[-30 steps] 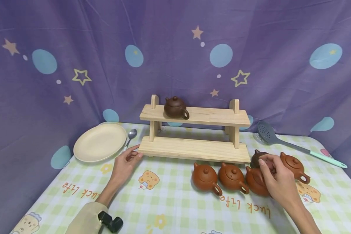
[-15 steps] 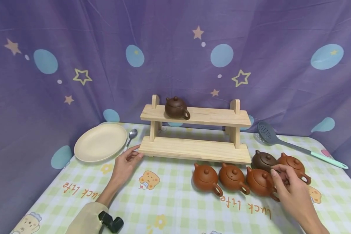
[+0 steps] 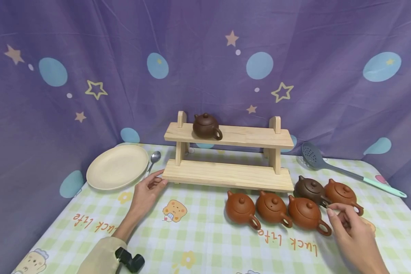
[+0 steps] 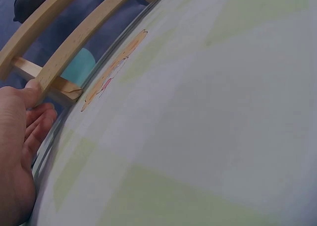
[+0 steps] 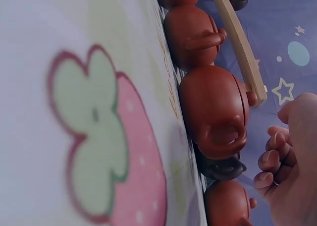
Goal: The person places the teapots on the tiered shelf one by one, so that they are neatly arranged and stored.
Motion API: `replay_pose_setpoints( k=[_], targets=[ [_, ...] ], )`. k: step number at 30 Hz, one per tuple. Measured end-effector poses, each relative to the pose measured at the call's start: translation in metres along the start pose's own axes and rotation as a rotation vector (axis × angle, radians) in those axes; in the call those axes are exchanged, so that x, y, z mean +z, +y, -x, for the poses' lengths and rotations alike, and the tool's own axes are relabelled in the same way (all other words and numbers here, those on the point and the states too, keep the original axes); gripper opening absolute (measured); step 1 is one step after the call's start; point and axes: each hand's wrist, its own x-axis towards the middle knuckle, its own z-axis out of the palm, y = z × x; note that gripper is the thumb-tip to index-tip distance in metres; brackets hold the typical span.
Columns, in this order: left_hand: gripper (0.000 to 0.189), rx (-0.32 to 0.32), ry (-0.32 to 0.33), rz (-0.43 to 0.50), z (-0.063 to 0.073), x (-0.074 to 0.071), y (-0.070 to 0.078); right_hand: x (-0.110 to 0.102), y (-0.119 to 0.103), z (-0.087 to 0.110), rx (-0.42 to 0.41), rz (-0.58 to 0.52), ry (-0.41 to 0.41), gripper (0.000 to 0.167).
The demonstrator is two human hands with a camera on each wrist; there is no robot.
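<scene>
the right hand (image 3: pixel 354 232), fingers loosely bent and holding nothing, hovers by the handle of a dark teapot (image 3: pixel 307 191); whether a fingertip brushes it is hard to tell. in front and to its left, three red-brown teapots (image 3: pixel 271 208) line up; a fourth red-brown teapot (image 3: pixel 340 192) sits right. the left hand (image 3: pixel 147 193) grips the left end of the wooden rack (image 3: pixel 226 173), whose upper board bears a brown teapot (image 3: pixel 204 126).

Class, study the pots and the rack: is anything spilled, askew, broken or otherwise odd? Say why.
Nothing stands out. The five pots on the cloth and the top-shelf pot on the rack all sit upright and lidded, and no spill or break shows.
</scene>
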Motion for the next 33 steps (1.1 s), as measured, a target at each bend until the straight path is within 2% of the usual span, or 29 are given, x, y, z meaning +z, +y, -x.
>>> replay_pose_setpoints(
  k=[9,18,25,29,33],
  targets=[
    [0.045,-0.003,-0.002,-0.007,0.0,0.0,0.0,-0.004,0.006,0.013,0.122,0.024,-0.065,0.011],
    [0.044,-0.006,-0.004,0.005,0.0,0.0,0.001,-0.007,0.011,0.021,0.183,0.043,-0.162,0.013],
    [0.044,-0.005,-0.002,0.008,0.0,0.0,0.001,-0.005,0.016,0.027,0.173,0.024,-0.178,0.012],
    [0.044,-0.003,-0.002,0.004,0.0,0.0,0.001,-0.003,0.019,0.029,0.198,0.017,-0.212,0.015],
    [0.043,-0.005,0.002,0.0,0.0,0.0,0.0,-0.003,0.022,0.027,0.25,0.039,-0.287,0.024]
  ],
)
